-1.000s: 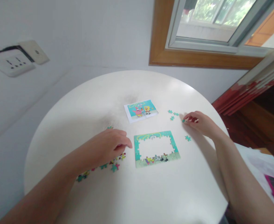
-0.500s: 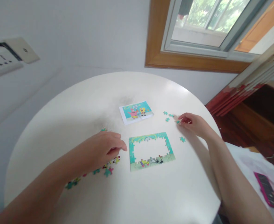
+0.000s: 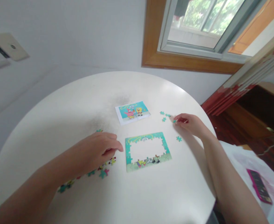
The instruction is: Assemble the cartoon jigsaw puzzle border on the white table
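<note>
At the right, my right hand (image 3: 189,124) is closed, its thumb and fingertips pinching a teal puzzle piece (image 3: 174,121) at the table surface. A few loose teal pieces (image 3: 164,119) lie just left of those fingertips, and another single piece (image 3: 179,138) lies nearer me. My left hand (image 3: 102,147) is over the left side with its fingers curled, and nothing shows in them. Under and beside it spreads a pile of mixed puzzle pieces (image 3: 102,173), partly covered by the hand and forearm. Between the hands lies a joined puzzle border (image 3: 132,166) with a bare middle.
A reference picture card (image 3: 133,112) with cartoon figures lies behind the border on the round white table (image 3: 137,196). A wall and a wood-framed window (image 3: 197,62) stand behind. At the lower right, a pink-edged phone (image 3: 259,186) rests on a white covering.
The whole view has shifted slightly, so things sit a little farther left. Both hands keep nearly the same pose and place on the table, the right still pinching its piece.
</note>
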`<state>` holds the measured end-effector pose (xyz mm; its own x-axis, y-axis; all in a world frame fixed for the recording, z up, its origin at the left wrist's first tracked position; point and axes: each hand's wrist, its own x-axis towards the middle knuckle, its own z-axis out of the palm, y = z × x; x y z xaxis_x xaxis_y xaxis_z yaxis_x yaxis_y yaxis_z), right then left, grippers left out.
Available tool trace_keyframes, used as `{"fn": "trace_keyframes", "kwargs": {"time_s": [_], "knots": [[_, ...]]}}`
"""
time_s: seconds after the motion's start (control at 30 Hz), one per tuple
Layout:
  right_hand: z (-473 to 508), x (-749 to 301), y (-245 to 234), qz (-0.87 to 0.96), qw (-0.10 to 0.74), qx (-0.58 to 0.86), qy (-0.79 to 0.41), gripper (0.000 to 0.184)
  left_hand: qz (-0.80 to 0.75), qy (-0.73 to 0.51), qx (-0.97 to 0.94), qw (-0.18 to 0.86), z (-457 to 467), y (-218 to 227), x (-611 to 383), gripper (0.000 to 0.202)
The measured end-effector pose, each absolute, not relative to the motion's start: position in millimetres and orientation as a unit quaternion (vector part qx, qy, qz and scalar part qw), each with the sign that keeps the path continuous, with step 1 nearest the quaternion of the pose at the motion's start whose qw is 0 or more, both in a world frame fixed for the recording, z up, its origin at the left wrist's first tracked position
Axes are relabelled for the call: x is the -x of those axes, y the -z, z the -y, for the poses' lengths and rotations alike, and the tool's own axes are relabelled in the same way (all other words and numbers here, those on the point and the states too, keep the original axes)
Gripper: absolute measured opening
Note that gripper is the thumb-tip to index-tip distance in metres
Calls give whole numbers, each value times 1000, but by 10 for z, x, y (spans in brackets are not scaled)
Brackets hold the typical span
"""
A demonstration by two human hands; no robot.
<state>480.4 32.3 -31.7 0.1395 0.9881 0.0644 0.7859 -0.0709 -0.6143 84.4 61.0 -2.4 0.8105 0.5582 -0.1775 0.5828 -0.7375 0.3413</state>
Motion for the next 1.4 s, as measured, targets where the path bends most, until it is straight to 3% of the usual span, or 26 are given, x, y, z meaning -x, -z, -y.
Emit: {"fn": "trace_keyframes", "kwargs": {"time_s": [1.13, 1.4], "knots": [[-335, -4813, 339, 637, 260, 708, -160, 13, -299, 32, -932, 203, -623, 59, -833, 35], [-343, -4795, 350, 627, 269, 712, -166, 23, -300, 32, -932, 200, -615, 43, -841, 34]]}}
